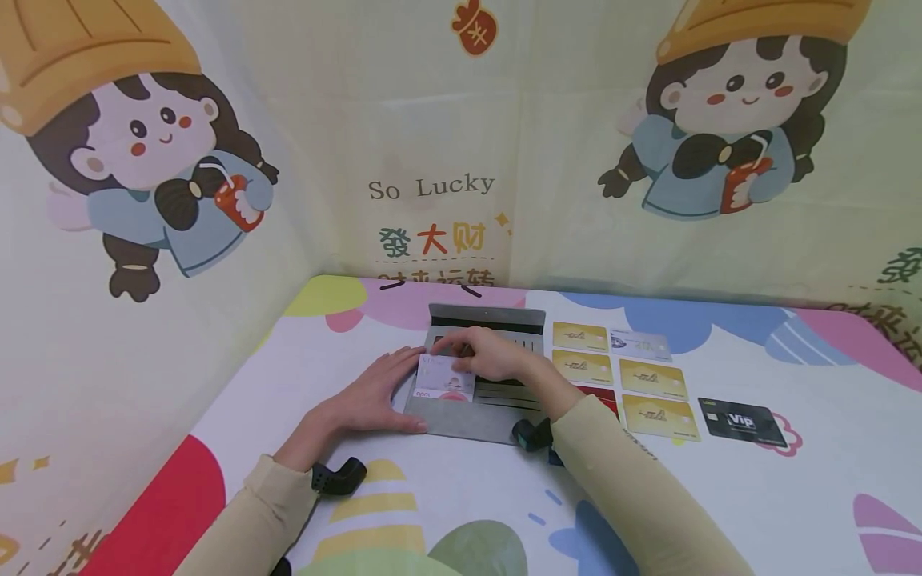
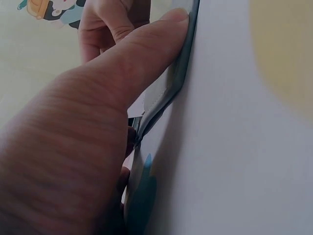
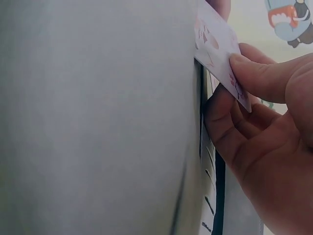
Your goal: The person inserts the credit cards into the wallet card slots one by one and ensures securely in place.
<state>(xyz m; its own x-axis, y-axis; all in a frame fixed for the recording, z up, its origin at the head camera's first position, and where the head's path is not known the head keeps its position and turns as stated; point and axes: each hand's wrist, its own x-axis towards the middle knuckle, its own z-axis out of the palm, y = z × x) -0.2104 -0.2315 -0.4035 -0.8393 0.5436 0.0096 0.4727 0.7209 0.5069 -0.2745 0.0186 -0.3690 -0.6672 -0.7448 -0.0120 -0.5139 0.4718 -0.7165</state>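
Observation:
A grey card wallet [image 1: 471,421] lies unfolded on the table, its upper flap raised at the back. My right hand [image 1: 490,354] is over it, pinching a pale pink card [image 3: 220,51] between thumb and fingers. In the head view this card overlaps the wallet's left part; in the right wrist view it is tilted at the edge of a slot. My left hand [image 1: 370,394] rests at the wallet's left side with straight fingers. Its thumb [image 2: 146,46] presses on the wallet's front edge.
Right of the wallet lie several gold cards [image 1: 654,378], a silver card [image 1: 641,346] and a red card [image 1: 601,396] partly hidden by my right sleeve. Farther right is a black Vip card [image 1: 742,422]. A printed cloth [image 1: 432,96] hangs behind the table.

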